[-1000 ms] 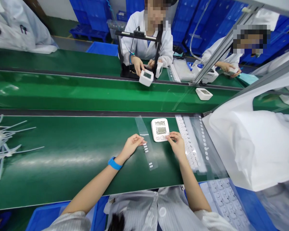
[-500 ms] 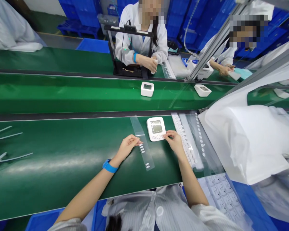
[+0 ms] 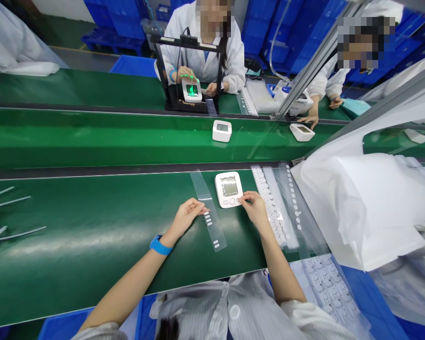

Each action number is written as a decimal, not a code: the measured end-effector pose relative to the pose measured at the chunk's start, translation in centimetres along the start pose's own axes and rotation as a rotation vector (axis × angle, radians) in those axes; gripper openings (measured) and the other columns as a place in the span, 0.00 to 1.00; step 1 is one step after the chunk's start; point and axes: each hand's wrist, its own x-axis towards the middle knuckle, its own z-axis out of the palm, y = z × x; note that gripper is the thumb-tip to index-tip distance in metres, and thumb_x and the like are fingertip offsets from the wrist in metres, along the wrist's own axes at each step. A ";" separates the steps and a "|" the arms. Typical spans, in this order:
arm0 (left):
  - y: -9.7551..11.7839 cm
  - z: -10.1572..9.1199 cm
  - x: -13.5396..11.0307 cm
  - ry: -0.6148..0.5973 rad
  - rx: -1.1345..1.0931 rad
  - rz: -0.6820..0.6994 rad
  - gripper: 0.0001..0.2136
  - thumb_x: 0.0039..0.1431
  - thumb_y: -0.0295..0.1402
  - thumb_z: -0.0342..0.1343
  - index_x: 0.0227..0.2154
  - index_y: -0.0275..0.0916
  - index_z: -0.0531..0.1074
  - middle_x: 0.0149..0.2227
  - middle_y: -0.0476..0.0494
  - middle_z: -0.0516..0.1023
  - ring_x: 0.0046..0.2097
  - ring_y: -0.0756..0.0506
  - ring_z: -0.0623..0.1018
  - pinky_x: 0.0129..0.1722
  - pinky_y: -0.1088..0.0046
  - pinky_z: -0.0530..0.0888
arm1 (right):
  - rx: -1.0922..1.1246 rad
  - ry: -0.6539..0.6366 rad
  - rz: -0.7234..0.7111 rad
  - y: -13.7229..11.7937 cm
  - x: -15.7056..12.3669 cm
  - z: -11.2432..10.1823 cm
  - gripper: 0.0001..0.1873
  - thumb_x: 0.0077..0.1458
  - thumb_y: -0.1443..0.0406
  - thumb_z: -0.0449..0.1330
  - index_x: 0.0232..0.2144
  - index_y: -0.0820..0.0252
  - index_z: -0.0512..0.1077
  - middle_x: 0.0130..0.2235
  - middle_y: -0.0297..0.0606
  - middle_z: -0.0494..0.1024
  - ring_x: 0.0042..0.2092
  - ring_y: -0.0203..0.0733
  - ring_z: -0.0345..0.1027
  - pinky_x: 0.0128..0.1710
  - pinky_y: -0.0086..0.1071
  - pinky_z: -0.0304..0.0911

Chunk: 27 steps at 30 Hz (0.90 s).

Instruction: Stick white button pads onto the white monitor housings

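A white blood pressure monitor (image 3: pixel 229 186) with a grey display and oval buttons lies face up on the green bench. To its left is a clear film strip (image 3: pixel 200 185) bearing several small white oval stickers (image 3: pixel 208 218). My left hand (image 3: pixel 188 217) is closed in a pinch at the strip, fingertips touching it just above the upper stickers. At the monitor's lower right corner, my right hand (image 3: pixel 255 208) pinches with thumb and fingers over the button area. Whatever its fingertips hold is too small to make out.
Sticker sheets (image 3: pixel 272 208) lie right of my right hand, beside a large white bag (image 3: pixel 371 208). Cable ties (image 3: pixel 7 231) lie at the left. Beyond a raised edge, a green conveyor (image 3: pixel 92 137) carries two white monitors (image 3: pixel 222 131). Two co-workers sit opposite; one handles a monitor under a black frame.
Both my hands stay in place. The co-worker opposite has set a monitor under the black frame, in green light. Monitors on the conveyor have shifted right; another co-worker's hand now reaches one.
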 end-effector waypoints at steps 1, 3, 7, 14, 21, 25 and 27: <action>0.0 0.0 0.0 -0.001 0.001 0.000 0.15 0.50 0.45 0.64 0.29 0.37 0.71 0.30 0.45 0.82 0.37 0.44 0.82 0.44 0.66 0.77 | -0.006 0.000 -0.005 0.0 0.0 0.1 0.17 0.49 0.51 0.64 0.26 0.58 0.73 0.42 0.43 0.71 0.44 0.47 0.69 0.41 0.42 0.72; 0.0 0.0 0.0 -0.006 -0.001 0.002 0.15 0.51 0.44 0.64 0.29 0.38 0.71 0.30 0.46 0.82 0.37 0.44 0.82 0.44 0.66 0.77 | 0.004 0.004 -0.004 -0.1 -0.1 0.1 0.15 0.49 0.52 0.64 0.28 0.58 0.71 0.42 0.43 0.71 0.43 0.47 0.69 0.41 0.42 0.72; -0.2 -0.1 0.0 -0.015 0.003 0.013 0.14 0.51 0.44 0.64 0.29 0.38 0.71 0.30 0.46 0.82 0.38 0.45 0.82 0.44 0.67 0.77 | 0.108 -0.002 0.082 0.4 0.3 0.0 0.19 0.43 0.54 0.67 0.32 0.56 0.67 0.40 0.40 0.72 0.41 0.45 0.71 0.38 0.40 0.72; -0.4 -0.3 0.0 -0.061 0.020 0.013 0.15 0.54 0.46 0.61 0.30 0.39 0.68 0.34 0.44 0.82 0.42 0.43 0.81 0.46 0.63 0.75 | 0.285 -0.045 0.173 1.5 1.1 -0.6 0.21 0.43 0.52 0.68 0.35 0.58 0.69 0.38 0.40 0.75 0.38 0.42 0.72 0.40 0.38 0.70; 0.0 1.8 1.0 -0.183 -0.108 0.032 0.16 0.55 0.46 0.60 0.29 0.39 0.65 0.61 0.35 0.67 0.61 0.39 0.69 0.59 0.58 0.65 | 0.159 -0.041 0.146 1.3 0.7 -0.1 0.25 0.41 0.53 0.68 0.40 0.59 0.71 0.40 0.41 0.76 0.40 0.44 0.73 0.40 0.39 0.71; -0.3 2.8 1.4 -0.213 -0.112 0.062 0.16 0.55 0.47 0.60 0.27 0.40 0.64 0.60 0.37 0.69 0.65 0.40 0.62 0.61 0.58 0.62 | 0.170 -0.086 0.068 0.5 -0.2 0.2 0.22 0.49 0.50 0.62 0.42 0.57 0.75 0.54 0.44 0.72 0.51 0.47 0.69 0.48 0.41 0.70; -0.4 2.7 1.4 -0.196 -0.112 0.083 0.17 0.55 0.47 0.60 0.26 0.40 0.63 0.60 0.38 0.69 0.65 0.39 0.62 0.61 0.58 0.63 | 0.282 -0.116 0.125 -0.1 -0.8 0.5 0.24 0.53 0.49 0.59 0.47 0.55 0.74 0.54 0.41 0.73 0.52 0.47 0.69 0.51 0.44 0.69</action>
